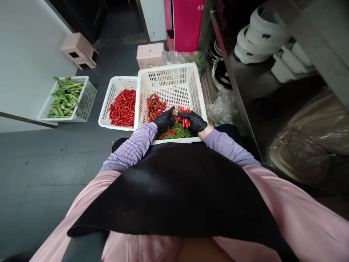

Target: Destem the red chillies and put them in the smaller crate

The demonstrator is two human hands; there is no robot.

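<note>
Both my hands wear black gloves and work over the white plastic basket (203, 100) at my lap. My right hand (195, 122) is closed round a small bunch of red chili peppers (184, 119), their tips pointing away from me. Close beside it, my left hand (164, 120) pinches a red chili pepper (172, 114), partly hidden by the fingers. Under the hands lies a heap of green chili stems (178, 131) with a few red chilies on it. More red chilies with stems (155, 104) lie at the basket's left side.
To the left stands a second white basket (105, 109) holding a pile of red chilies (123, 109). Farther left is a basket of green vegetables (67, 97). Pink stools (149, 54) stand beyond, and a metal shelf (231, 69) with white containers runs along the right.
</note>
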